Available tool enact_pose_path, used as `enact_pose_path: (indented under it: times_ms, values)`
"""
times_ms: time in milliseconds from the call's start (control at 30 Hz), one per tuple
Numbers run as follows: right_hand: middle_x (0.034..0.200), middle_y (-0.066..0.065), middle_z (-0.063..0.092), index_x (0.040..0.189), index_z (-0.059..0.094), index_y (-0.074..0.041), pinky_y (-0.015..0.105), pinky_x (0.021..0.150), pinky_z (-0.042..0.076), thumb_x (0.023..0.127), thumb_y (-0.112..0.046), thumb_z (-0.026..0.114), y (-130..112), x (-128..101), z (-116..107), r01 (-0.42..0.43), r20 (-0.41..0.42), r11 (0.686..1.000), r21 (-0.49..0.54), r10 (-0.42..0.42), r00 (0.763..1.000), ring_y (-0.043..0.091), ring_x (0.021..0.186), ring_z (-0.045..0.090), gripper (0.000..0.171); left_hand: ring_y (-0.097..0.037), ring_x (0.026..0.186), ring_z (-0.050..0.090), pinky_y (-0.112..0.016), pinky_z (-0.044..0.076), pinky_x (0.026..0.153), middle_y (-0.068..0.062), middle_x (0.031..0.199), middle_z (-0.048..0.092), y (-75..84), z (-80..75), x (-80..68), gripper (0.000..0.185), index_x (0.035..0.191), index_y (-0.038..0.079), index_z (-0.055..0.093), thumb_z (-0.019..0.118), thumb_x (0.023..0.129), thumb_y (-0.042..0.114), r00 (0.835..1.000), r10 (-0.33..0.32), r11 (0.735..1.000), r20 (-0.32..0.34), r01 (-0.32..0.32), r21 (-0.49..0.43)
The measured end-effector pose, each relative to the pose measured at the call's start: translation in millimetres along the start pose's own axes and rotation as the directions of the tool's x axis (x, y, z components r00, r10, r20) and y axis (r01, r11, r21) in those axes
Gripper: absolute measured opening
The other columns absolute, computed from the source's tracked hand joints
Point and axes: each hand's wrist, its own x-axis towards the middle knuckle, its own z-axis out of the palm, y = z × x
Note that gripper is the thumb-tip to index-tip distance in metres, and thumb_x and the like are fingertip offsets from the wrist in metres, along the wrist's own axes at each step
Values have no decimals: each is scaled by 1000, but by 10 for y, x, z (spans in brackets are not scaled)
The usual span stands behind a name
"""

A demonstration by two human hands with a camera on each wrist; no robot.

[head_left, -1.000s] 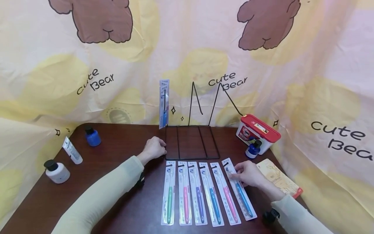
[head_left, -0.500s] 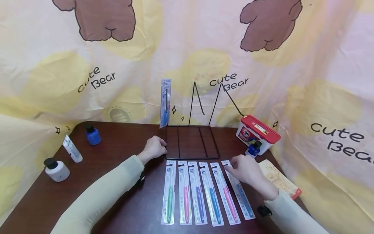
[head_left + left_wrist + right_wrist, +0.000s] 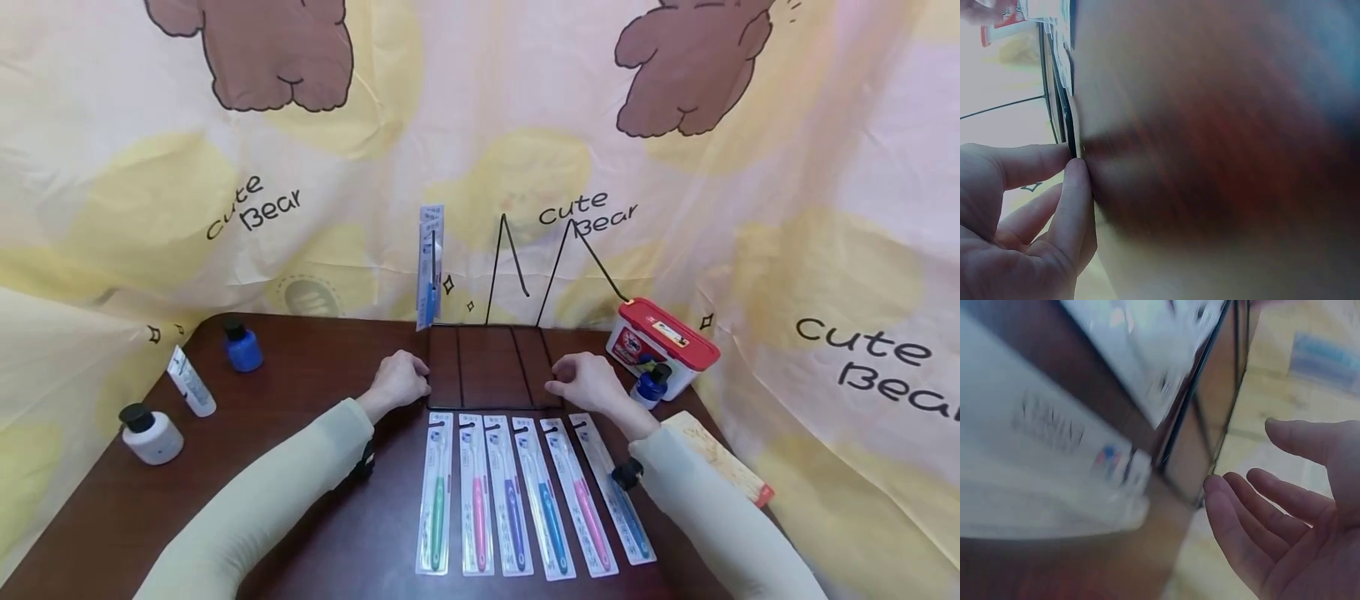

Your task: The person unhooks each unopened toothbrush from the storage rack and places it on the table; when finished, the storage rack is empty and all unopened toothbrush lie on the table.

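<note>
Fingers of left hand (image 3: 397,379) pinch thin black wire rack (image 3: 487,367); right hand (image 3: 588,383), loosely spread, touches it

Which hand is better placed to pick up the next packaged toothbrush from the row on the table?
Probably the right hand. Its fingers are relaxed and hold nothing, only reaching the wire rack. The left hand pinches the rack's left edge, so it is occupied.

makeshift recording setup w/ bear-print sheet (image 3: 480,125) backdrop, brown table (image 3: 315,367)
</note>
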Motion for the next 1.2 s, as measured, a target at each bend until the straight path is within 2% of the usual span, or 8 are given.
enact_pose_path:
  times_ms: [100,233,367,500,633,767,967,1200]
  values:
    - [126,18,82,128,79,-7,56,96,63,98,-32,86,148,152,36,-61,14,998,30,60,998,36,111,75,40,-33,111,73,-52,65,104,-19,130,80,-9,0,20,32,131,4,81,81,100,11,1000,1,1000,15,-1,-13]
    - [125,18,82,128,79,-6,49,92,65,96,-28,88,251,286,130,-114,39,991,71,112,993,32,103,78,39,-29,102,81,-43,69,94,-19,127,80,-53,-59,90,34,132,2,79,82,101,15,999,-27,991,35,32,-131]
    - [119,19,81,128,77,-3,37,72,65,94,-21,90,321,362,214,-168,78,976,136,158,984,24,79,77,41,-32,115,80,-45,66,101,-19,136,78,-1,-216,165,51,147,4,69,79,103,29,994,-38,970,-99,12,-245]
    - [115,21,80,130,75,0,33,65,65,93,-11,89,369,389,247,-198,92,959,203,183,979,22,73,76,41,-37,134,72,-54,59,113,-19,152,71,206,-405,244,61,155,7,59,74,103,36,944,37,940,-327,-144,-311]
    - [113,22,78,131,74,3,36,68,70,93,-1,86,394,390,263,-207,124,943,262,180,976,26,82,78,39,-38,130,75,-56,62,111,-18,145,75,453,-542,289,46,146,7,66,72,106,29,896,104,873,-431,-290,-393]
    - [112,23,77,131,74,4,38,70,70,93,2,84,378,389,281,-209,132,938,278,178,975,28,88,79,39,-36,121,79,-55,62,110,-18,135,81,616,-600,320,35,139,5,74,69,109,21,869,125,864,-480,-333,-378]
    - [115,22,76,134,73,3,37,71,70,95,2,83,346,378,307,-226,145,935,273,192,971,27,89,79,40,-37,111,80,-57,65,103,-19,124,83,708,-588,345,25,128,4,80,70,109,16,857,103,873,-505,-321,-366]
    - [114,22,76,135,73,2,37,71,70,96,2,82,360,337,288,-228,129,933,277,199,971,27,88,78,40,-36,103,83,-53,68,95,-19,117,86,795,-549,341,21,118,4,83,75,107,20,822,216,884,-527,-394,-252]
